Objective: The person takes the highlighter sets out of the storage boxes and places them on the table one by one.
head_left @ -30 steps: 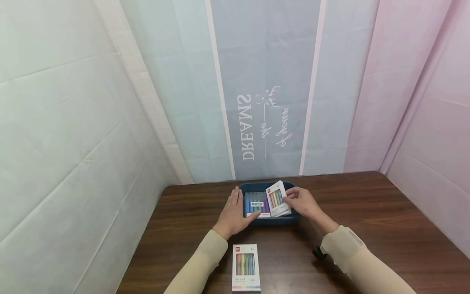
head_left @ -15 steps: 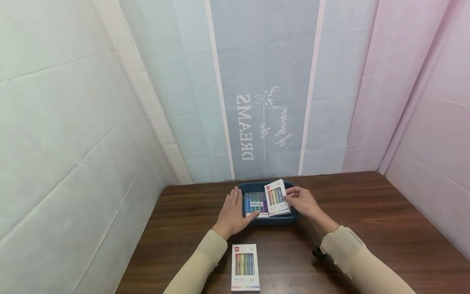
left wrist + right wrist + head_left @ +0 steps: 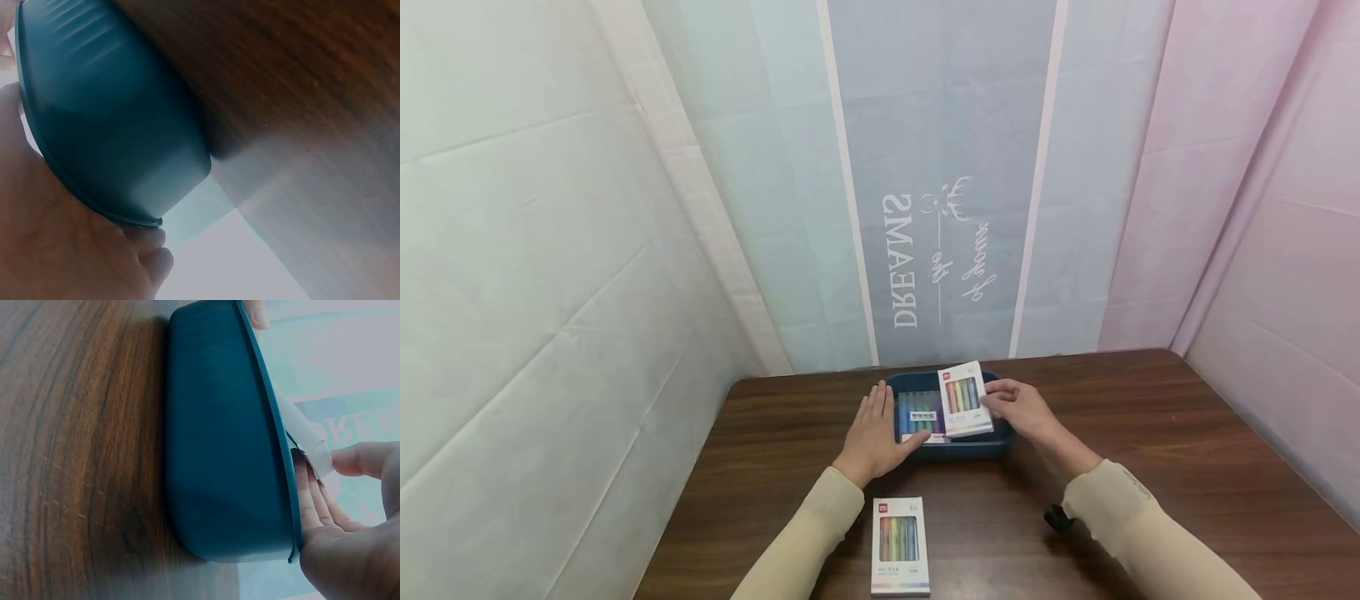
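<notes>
While the left hand [image 3: 872, 432] stays put against the left end of the blue bin [image 3: 962, 452], the white pack [image 3: 965, 400] in the right hand [image 3: 1021, 410] is what moves. Versus a second ago it's less slanted, turned more face-on to the head view, a touch farther left. Its top edge now overlaps the bin's far rim in that view; its lower edge sits inside the rim outline. Right hand itself barely shifts.

Right grip: closed to a pinch on the pack's right edge, thumb in front, fingers behind; the right wrist view has those fingers reaching over the bin rim. Left grip: nothing grasped, fingers straight along the bin's outside, thumb over the near left corner. Can't tell if the thumb touches the clear-front pack [image 3: 921, 417].

That clear-front pack lies in the left half of the bin, its right edge covered by the held one. A second white pack [image 3: 901, 546] lies on the tabletop [image 3: 1165, 433], on the near side of the bin, apart from it.

My read for the work: held pack isn't seated; it's tilted, partly above the rim, steered by the right hand while the left steadies the bin. Can't tell if its lower edge touches the bin floor.
</notes>
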`<state>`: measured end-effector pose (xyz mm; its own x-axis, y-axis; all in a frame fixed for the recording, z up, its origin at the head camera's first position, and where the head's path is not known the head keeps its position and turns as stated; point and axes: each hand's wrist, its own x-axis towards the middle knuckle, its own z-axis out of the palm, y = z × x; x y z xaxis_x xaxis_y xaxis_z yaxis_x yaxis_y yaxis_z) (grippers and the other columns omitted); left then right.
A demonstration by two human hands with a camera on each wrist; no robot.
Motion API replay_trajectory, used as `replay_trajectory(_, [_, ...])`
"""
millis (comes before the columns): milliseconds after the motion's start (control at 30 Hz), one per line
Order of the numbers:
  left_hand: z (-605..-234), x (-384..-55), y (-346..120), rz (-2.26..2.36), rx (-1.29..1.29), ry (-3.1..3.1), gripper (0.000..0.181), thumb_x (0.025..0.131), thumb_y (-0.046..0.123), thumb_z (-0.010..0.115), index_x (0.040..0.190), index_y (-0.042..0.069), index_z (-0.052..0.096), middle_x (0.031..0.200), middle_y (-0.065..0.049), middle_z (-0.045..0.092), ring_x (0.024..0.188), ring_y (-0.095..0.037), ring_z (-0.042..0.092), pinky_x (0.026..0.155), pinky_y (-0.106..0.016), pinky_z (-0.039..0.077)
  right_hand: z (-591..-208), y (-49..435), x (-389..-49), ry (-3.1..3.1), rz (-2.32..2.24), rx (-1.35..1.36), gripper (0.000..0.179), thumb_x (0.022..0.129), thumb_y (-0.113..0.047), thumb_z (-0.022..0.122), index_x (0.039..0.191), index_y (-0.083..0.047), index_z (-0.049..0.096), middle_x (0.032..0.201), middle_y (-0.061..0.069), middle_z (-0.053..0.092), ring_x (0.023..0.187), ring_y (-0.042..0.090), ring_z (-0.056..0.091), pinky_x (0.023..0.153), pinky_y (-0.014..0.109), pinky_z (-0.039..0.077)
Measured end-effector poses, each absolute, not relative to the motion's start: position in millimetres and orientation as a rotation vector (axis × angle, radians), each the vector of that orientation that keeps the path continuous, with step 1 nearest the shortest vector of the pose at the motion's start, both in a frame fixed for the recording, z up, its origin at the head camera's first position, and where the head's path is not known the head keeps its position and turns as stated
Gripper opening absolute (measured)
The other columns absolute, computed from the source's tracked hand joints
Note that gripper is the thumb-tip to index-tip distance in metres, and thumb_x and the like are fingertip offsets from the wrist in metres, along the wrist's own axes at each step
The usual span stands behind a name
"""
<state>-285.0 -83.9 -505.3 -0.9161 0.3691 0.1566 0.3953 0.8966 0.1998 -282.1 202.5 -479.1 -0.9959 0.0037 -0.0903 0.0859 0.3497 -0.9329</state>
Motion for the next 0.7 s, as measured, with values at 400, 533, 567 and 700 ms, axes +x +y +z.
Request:
replay_trajectory(400, [-499.9, -282.6, -83.9, -0.368, -0.608, -2.931, 0.109, 0.09, 0.08, 0.04, 0.158, -0.002, 0.019, 0.166, -0.019, 0.014, 0.154, -0.031, 0.014, 0.124, -0.045, 0.016, -468.0, 205.6, -265.0, 2.446, -1.849, 0.031, 0.047, 0.097, -0.031, 0.067, 0.133, -0.002, 0.057, 0.132, 0.022, 0.061, 0.102, 0.022, 0.065, 0.088, 0.032, 0.055])
replay_trajectory(533, [-499.5, -282.1, -84.6, -0.368, -0.607, -2.927, 0.108, 0.09, 0.079, 0.041, 0.158, -0.002, 0.02, 0.166, -0.019, 0.015, 0.153, -0.031, 0.015, 0.123, -0.045, 0.017, -466.3, 207.6, -261.3, 2.424, -1.877, 0.005, 0.048, 0.097, -0.032, 0.068, 0.132, -0.003, 0.057, 0.13, 0.021, 0.063, 0.102, 0.022, 0.066, 0.086, 0.03, 0.056])
replay_trajectory(567, [-499.8, -282.3, -84.7, -0.364, -0.608, -2.931, 0.108, 0.09, 0.08, 0.041, 0.158, -0.002, 0.019, 0.166, -0.018, 0.015, 0.153, -0.031, 0.015, 0.124, -0.045, 0.017, -465.7, 208.3, -259.9, 2.419, -1.881, 0.0, 0.048, 0.097, -0.031, 0.068, 0.133, -0.002, 0.056, 0.13, 0.021, 0.063, 0.102, 0.022, 0.066, 0.086, 0.029, 0.056])
replay_trajectory(700, [-501.7, -283.7, -84.9, -0.346, -0.612, -2.936, 0.109, 0.089, 0.081, 0.039, 0.158, -0.001, 0.019, 0.166, -0.018, 0.014, 0.154, -0.031, 0.015, 0.124, -0.045, 0.017, -462.7, 209.7, -252.8, 2.416, -1.882, 0.002, 0.049, 0.096, -0.032, 0.069, 0.133, -0.002, 0.055, 0.13, 0.019, 0.063, 0.103, 0.021, 0.066, 0.088, 0.031, 0.056])
